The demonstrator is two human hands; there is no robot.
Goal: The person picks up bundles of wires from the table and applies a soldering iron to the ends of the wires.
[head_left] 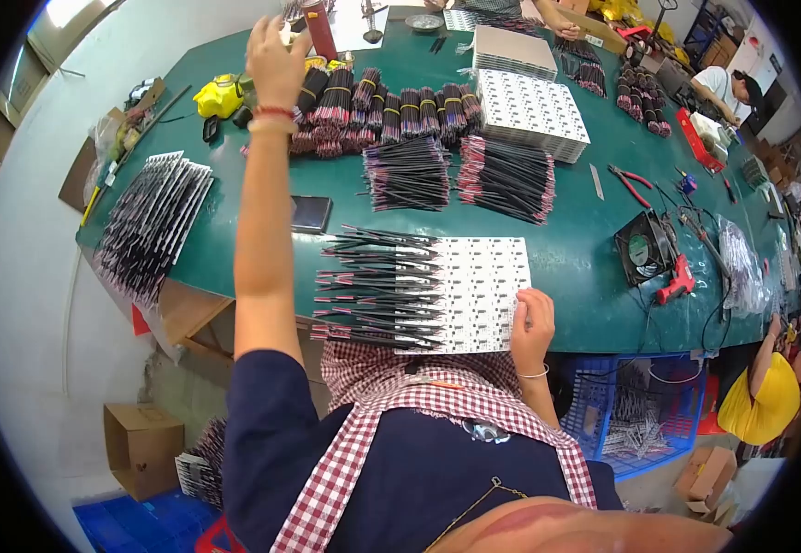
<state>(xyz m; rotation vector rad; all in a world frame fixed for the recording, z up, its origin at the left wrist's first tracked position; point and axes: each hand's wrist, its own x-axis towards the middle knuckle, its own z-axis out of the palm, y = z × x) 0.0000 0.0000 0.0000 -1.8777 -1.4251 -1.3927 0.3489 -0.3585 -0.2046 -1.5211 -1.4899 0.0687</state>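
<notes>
My left hand (277,66) is stretched far out over the back left of the table, its fingers extended. It is beside a dark red cylinder (319,29) and above bundles of thin black sticks (334,100) tied with yellow bands. Whatever lies directly under its fingertips is partly hidden. My right hand (533,324) grips the right edge of a white printed card sheet (485,286) with curled fingers. Rows of black wire-like sticks (373,288) with pinkish ends lie across that sheet's left half and stick out past its left edge.
Two loose piles of sticks (507,175) lie ahead, beside a stack of printed sheets (531,111). Filled sheets (153,221) are stacked at left, near a phone (311,214). Red pliers (631,187), a fan (645,247) and a red glue gun (675,281) are at right. Other people work nearby.
</notes>
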